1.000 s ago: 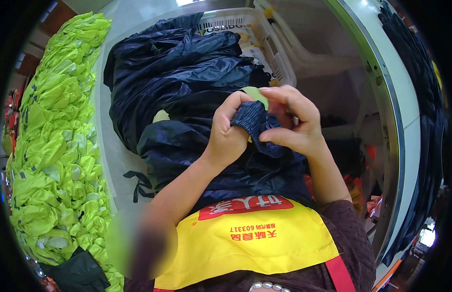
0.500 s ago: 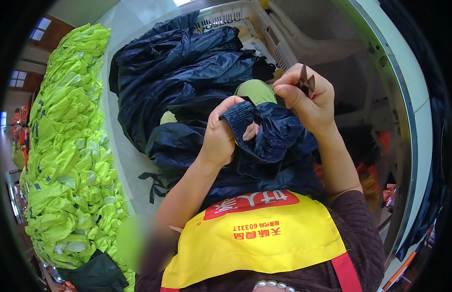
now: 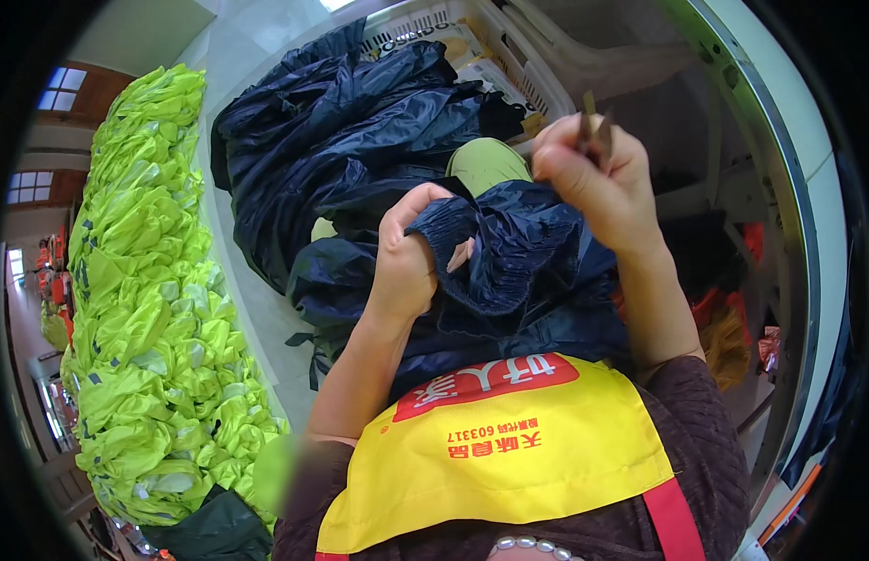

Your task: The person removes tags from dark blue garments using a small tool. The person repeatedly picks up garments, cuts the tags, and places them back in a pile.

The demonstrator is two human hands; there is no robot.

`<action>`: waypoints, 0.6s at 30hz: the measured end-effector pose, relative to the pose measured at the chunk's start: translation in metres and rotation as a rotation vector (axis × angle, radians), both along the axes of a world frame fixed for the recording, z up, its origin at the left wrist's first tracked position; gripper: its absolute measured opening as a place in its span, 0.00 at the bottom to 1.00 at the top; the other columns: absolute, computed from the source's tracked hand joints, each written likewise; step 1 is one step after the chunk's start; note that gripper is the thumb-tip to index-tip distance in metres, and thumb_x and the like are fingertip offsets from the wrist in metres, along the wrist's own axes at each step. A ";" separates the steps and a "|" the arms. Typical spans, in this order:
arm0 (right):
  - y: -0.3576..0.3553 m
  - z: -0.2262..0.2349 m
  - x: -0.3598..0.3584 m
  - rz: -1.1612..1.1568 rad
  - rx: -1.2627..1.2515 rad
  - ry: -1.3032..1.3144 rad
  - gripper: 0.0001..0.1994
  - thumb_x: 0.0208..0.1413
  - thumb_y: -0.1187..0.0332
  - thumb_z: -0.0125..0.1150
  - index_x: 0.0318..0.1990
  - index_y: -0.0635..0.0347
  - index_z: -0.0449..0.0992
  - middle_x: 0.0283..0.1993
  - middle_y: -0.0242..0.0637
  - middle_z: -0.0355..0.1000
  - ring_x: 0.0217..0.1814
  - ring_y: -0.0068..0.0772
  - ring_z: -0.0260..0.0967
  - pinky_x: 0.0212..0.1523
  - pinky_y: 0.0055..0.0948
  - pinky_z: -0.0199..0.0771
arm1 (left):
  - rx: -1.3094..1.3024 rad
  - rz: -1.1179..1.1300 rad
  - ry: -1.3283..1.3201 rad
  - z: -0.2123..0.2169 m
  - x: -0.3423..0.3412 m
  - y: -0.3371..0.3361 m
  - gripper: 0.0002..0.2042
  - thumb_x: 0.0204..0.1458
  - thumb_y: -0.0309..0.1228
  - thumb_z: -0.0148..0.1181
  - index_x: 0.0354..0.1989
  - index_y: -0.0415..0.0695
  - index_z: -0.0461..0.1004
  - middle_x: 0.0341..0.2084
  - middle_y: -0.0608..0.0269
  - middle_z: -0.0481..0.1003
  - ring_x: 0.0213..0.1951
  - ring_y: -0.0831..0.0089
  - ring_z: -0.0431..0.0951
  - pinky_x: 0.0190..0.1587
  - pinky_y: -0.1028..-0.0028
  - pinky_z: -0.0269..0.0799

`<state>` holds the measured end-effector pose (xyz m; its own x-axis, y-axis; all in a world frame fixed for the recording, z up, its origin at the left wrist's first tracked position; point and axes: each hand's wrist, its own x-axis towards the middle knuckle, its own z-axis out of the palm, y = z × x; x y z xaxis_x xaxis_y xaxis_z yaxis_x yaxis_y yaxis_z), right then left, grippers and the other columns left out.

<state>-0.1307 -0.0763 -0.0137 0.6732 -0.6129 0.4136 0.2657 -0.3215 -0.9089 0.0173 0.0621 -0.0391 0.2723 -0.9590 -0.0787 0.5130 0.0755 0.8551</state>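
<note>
My left hand (image 3: 404, 262) is closed on the gathered elastic edge of a dark navy garment (image 3: 495, 280), with fingertips showing through its opening. To the right and above the cloth, my right hand (image 3: 610, 192) is curled round small thread snips (image 3: 604, 142), whose two pointed blades stick up past the fingers. The right fingertips sit near the garment's upper right edge; whether they also pinch a thread cannot be made out. Loose navy fabric drapes over my lap below, and a light green patch (image 3: 489, 166) shows between the hands.
A heap of navy garments (image 3: 350, 140) lies beyond my hands. Behind it stands a white plastic basket (image 3: 556, 89). Piled bright yellow-green garments (image 3: 163, 309) run down the left side, with dark green cloth (image 3: 215, 528) at their near end. A metal-edged table (image 3: 799, 243) curves along the right.
My right hand has shifted slightly right and down, and the snips have turned in it. The left hand, still on the elastic edge, is a little further left.
</note>
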 end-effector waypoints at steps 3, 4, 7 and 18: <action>-0.003 -0.004 -0.005 0.071 0.387 -0.022 0.08 0.56 0.66 0.57 0.34 0.62 0.73 0.26 0.25 0.69 0.22 0.08 0.58 0.20 0.10 0.53 | -0.081 -0.054 0.194 -0.006 0.001 -0.001 0.03 0.52 0.26 0.48 0.31 0.40 0.66 0.14 0.68 0.67 0.16 0.83 0.64 0.22 0.83 0.59; 0.000 -0.007 0.000 0.066 0.399 -0.018 0.08 0.56 0.66 0.57 0.34 0.62 0.73 0.26 0.25 0.69 0.22 0.07 0.57 0.19 0.10 0.52 | -0.107 -0.073 0.250 -0.007 0.001 -0.002 0.04 0.53 0.27 0.47 0.32 0.40 0.66 0.13 0.68 0.66 0.15 0.83 0.63 0.22 0.82 0.58; 0.013 -0.015 0.011 0.112 0.357 0.028 0.09 0.53 0.68 0.60 0.39 0.62 0.74 0.27 0.24 0.68 0.25 0.10 0.60 0.24 0.12 0.58 | -0.099 -0.068 0.267 -0.011 0.002 0.000 0.07 0.55 0.31 0.44 0.32 0.41 0.64 0.12 0.68 0.63 0.13 0.82 0.59 0.22 0.81 0.57; 0.002 0.001 0.019 0.067 0.229 -0.006 0.05 0.56 0.69 0.55 0.36 0.61 0.73 0.26 0.24 0.67 0.21 0.08 0.56 0.20 0.11 0.52 | 0.060 -0.085 0.387 -0.010 -0.001 0.000 0.11 0.58 0.34 0.36 0.30 0.44 0.64 0.11 0.66 0.60 0.14 0.77 0.56 0.25 0.76 0.58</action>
<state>-0.1116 -0.0739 -0.0124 0.7134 -0.6455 0.2729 0.2851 -0.0885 -0.9544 0.0161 0.0622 -0.0493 0.1318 -0.9674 -0.2164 0.8002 -0.0250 0.5992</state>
